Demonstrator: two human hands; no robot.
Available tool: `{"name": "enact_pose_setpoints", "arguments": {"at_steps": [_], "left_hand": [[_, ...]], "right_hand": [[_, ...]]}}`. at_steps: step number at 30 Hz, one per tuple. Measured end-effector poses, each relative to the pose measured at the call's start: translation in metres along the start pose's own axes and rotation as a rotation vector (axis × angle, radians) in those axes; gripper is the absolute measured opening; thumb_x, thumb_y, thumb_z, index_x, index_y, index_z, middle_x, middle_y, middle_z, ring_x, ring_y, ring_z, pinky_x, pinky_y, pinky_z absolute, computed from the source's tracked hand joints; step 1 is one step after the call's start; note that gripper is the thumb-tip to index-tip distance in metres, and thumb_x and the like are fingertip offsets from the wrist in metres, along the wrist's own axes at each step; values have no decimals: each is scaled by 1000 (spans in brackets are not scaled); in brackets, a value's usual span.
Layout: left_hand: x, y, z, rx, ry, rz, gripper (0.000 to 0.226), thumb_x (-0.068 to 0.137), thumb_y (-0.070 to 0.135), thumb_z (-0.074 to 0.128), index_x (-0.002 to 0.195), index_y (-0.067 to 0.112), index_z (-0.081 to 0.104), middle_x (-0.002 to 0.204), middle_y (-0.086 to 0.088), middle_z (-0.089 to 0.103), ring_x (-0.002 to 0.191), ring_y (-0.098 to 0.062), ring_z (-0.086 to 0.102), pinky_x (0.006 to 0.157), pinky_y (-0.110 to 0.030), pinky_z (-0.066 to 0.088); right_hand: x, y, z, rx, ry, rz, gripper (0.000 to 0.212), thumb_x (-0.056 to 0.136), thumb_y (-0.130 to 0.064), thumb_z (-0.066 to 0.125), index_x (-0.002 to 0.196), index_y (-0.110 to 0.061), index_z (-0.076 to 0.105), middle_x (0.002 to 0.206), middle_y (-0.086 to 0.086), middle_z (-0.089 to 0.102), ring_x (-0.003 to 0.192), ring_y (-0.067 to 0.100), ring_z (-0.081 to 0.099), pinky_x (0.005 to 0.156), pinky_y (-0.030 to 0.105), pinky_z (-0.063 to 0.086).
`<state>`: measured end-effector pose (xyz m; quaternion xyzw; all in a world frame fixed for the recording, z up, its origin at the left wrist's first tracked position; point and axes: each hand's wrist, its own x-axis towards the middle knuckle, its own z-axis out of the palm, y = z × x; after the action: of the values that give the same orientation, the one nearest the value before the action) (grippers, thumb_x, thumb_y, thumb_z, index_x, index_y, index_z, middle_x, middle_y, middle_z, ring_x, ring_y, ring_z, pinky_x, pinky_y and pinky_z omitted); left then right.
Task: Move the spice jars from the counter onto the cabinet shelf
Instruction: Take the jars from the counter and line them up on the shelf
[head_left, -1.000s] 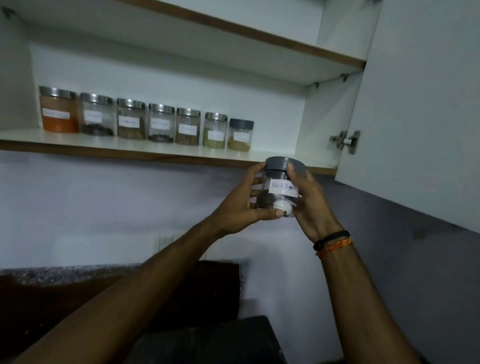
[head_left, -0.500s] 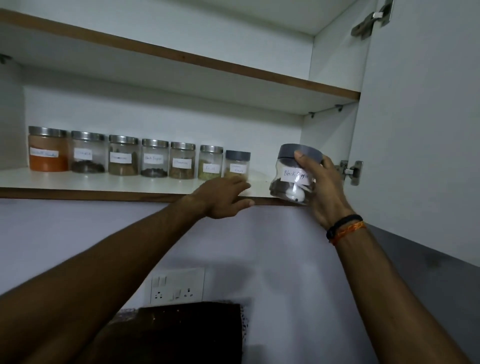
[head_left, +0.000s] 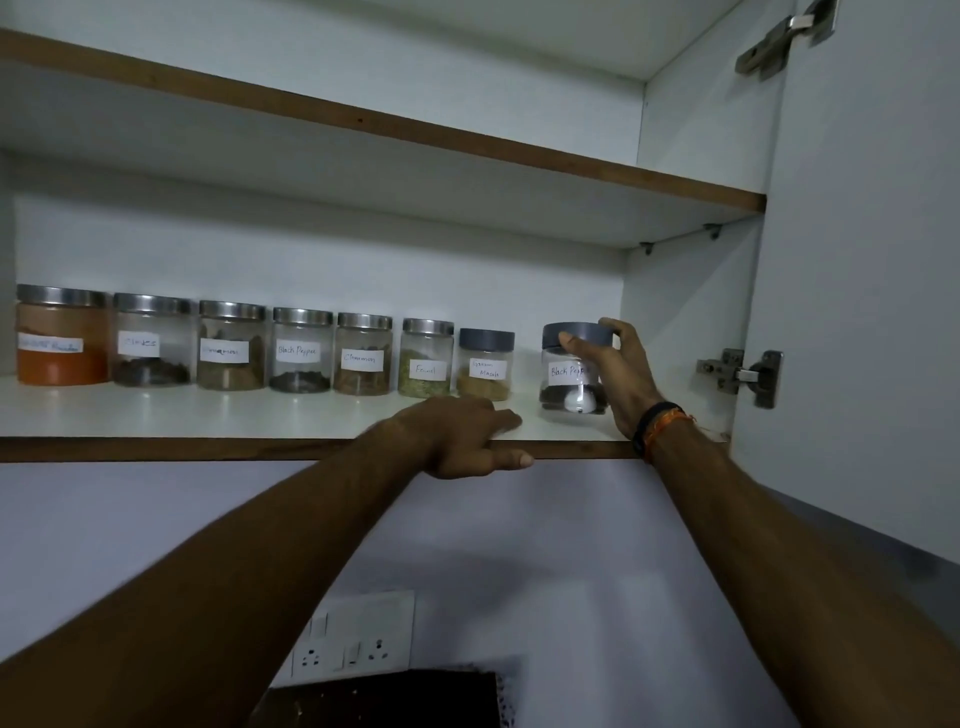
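Note:
My right hand (head_left: 618, 371) grips a clear jar labelled Black Pepper (head_left: 566, 371) with a grey lid, standing on the cabinet shelf (head_left: 208, 415) at the right end of the row. Left of it stand several labelled spice jars, from the Garam Masala jar (head_left: 485, 366) to an orange-filled jar (head_left: 61, 338) at the far left. My left hand (head_left: 462, 436) rests on the shelf's front edge, fingers on top and thumb under the lip, holding nothing.
The open cabinet door (head_left: 857, 260) hangs at the right with its hinge (head_left: 743, 375) close to my right hand. An upper shelf (head_left: 467, 145) runs above the jars. A wall socket panel (head_left: 358, 636) sits below, over a dark counter corner.
My right hand has carried the Black Pepper jar up and inward onto the shelf beside the Garam Masala jar. The left hand let go of the jar and settled on the shelf edge.

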<state>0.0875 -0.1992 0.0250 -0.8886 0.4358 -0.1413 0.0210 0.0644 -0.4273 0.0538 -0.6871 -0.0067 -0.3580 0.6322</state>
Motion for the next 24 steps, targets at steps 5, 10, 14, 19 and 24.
{"name": "enact_pose_setpoints", "arguments": {"at_steps": [5,10,14,19,24], "left_hand": [[0,0,-1,-16,-9,10,75,95,70,34,157,27,28,155,-8,42,140,-26,42,113,-44,37],[1,0,-2,-38,-15,14,75,96,69,36,156,26,29,153,-8,45,137,-25,44,113,-45,39],[2,1,-3,-49,-27,13,75,96,69,36,157,26,29,154,-8,43,138,-25,43,113,-46,38],[2,1,-5,-63,-29,15,74,96,67,37,156,24,29,152,-9,45,137,-25,44,113,-46,39],[3,1,-5,-70,-32,16,74,97,67,37,156,23,30,151,-10,46,135,-26,45,112,-46,40]], "right_hand": [[33,17,4,-97,-72,56,69,81,-33,83,136,-28,42,125,0,62,99,13,64,71,24,45],[61,28,4,-312,-104,57,73,84,-30,81,146,-23,43,144,4,53,128,27,51,101,41,44],[78,32,8,-338,-124,89,76,87,-27,78,151,-20,38,152,8,45,126,28,48,93,41,45],[93,40,14,-433,-125,75,81,91,-29,74,158,-17,29,160,10,38,141,35,42,111,48,45],[101,45,19,-450,-148,91,81,97,-26,68,161,-17,19,162,13,35,143,39,40,109,55,44]]}}
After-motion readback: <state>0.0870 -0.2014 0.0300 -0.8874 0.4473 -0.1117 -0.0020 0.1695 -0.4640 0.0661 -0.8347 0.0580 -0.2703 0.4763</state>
